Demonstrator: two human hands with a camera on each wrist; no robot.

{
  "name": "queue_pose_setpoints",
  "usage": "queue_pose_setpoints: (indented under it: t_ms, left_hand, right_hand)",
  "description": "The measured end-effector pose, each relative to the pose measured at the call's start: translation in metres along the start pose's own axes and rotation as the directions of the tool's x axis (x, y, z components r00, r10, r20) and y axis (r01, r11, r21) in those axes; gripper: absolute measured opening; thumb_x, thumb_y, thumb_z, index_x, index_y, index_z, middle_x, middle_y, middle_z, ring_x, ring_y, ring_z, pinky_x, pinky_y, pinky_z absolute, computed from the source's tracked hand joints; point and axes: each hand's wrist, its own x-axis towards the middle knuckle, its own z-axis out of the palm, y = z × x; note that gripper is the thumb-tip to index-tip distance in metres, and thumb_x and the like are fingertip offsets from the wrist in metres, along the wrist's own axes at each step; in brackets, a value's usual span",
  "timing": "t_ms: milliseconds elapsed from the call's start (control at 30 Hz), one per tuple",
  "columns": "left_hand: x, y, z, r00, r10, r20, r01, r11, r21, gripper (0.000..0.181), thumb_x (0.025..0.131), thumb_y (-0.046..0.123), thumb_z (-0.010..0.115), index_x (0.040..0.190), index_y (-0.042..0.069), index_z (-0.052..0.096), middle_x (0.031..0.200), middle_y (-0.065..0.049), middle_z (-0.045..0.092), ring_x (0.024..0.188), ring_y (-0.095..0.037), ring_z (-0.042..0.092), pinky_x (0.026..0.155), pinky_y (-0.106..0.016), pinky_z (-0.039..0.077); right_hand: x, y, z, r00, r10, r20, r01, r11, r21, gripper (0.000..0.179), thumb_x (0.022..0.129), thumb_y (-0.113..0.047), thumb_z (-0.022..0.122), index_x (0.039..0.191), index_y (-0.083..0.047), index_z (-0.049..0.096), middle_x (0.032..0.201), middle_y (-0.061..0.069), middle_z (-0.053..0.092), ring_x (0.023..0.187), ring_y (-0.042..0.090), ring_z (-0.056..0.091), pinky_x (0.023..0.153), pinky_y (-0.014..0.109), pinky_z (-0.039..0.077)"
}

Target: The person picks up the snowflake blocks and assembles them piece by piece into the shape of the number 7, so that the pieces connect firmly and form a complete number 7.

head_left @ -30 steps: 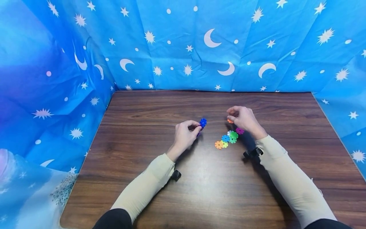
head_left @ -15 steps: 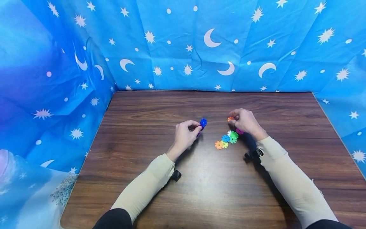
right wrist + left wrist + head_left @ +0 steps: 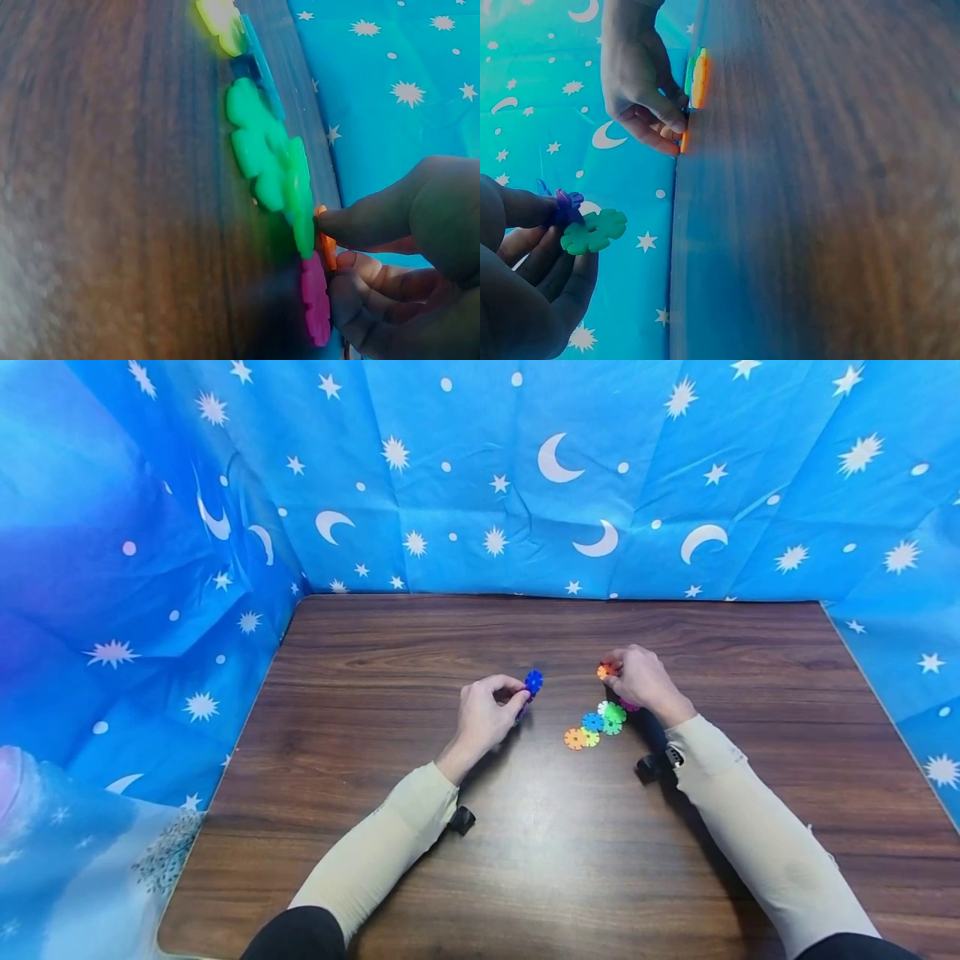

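My left hand (image 3: pixel 483 714) pinches a small cluster of joined interlocking discs above the table. In the head view its blue disc (image 3: pixel 533 681) shows past the fingertips; in the left wrist view a purple disc (image 3: pixel 568 204) and a green disc (image 3: pixel 594 232) show too. My right hand (image 3: pixel 643 681) holds an orange disc (image 3: pixel 604 671) between thumb and fingers, seen nearly edge-on in the right wrist view. Just below it lies a pile of notched discs: a magenta disc (image 3: pixel 316 300), green discs (image 3: pixel 613 715), a blue disc (image 3: pixel 592 722), a yellow disc (image 3: pixel 592 738) and a light orange disc (image 3: pixel 574 739).
The dark wood-grain table (image 3: pixel 360 693) ends at the back against a blue cloth (image 3: pixel 480 468) with white moons and stars. Cloth also hangs along both sides. A black wrist camera (image 3: pixel 462 820) sits under the left sleeve, another black camera (image 3: pixel 649 768) at the right wrist.
The orange disc has been lifted and tilted in my right hand, so more of its face shows. My left hand holds the discs in the same place.
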Motion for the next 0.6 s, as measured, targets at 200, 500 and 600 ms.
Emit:
queue_pose_setpoints:
  t_ms: [200, 500, 600]
  left_hand:
    - [0.0002, 0.0013, 0.0002, 1.0, 0.003, -0.002, -0.003, 1.0, -0.004, 0.007, 0.084, 0.021, 0.077, 0.086, 0.014, 0.076, 0.079, 0.002, 0.075, 0.066, -0.003, 0.066, 0.062, -0.016, 0.053]
    - [-0.0009, 0.0013, 0.0005, 1.0, 0.012, -0.006, -0.012, 1.0, 0.002, 0.007, 0.083, 0.019, 0.078, 0.086, 0.012, 0.076, 0.08, 0.0, 0.075, 0.066, -0.005, 0.068, 0.062, -0.016, 0.053]
    - [-0.0012, 0.0007, 0.0004, 1.0, 0.008, -0.003, -0.008, 1.0, -0.003, 0.007, 0.083, 0.019, 0.077, 0.085, 0.012, 0.076, 0.08, 0.0, 0.075, 0.066, -0.005, 0.068, 0.062, -0.015, 0.053]
  right_hand:
    - [-0.0012, -0.0013, -0.0001, 1.0, 0.015, 0.019, -0.015, 1.0, -0.012, 0.032, 0.088, -0.009, 0.064, 0.117, 0.005, 0.063, 0.107, 0.025, 0.06, 0.104, 0.042, 0.054, 0.091, 0.057, 0.044]
    - [-0.0021, -0.0001, 0.0021, 1.0, 0.008, -0.027, -0.008, 1.0, -0.01, 0.028, 0.086, -0.01, 0.068, 0.11, 0.003, 0.064, 0.103, 0.023, 0.06, 0.1, 0.04, 0.055, 0.087, 0.056, 0.046]
    - [-0.002, 0.0005, 0.0023, 0.998, 0.007, -0.06, -0.006, 1.0, 0.015, 0.026, 0.084, -0.009, 0.071, 0.107, 0.0, 0.065, 0.101, 0.021, 0.065, 0.097, 0.039, 0.059, 0.084, 0.055, 0.046]
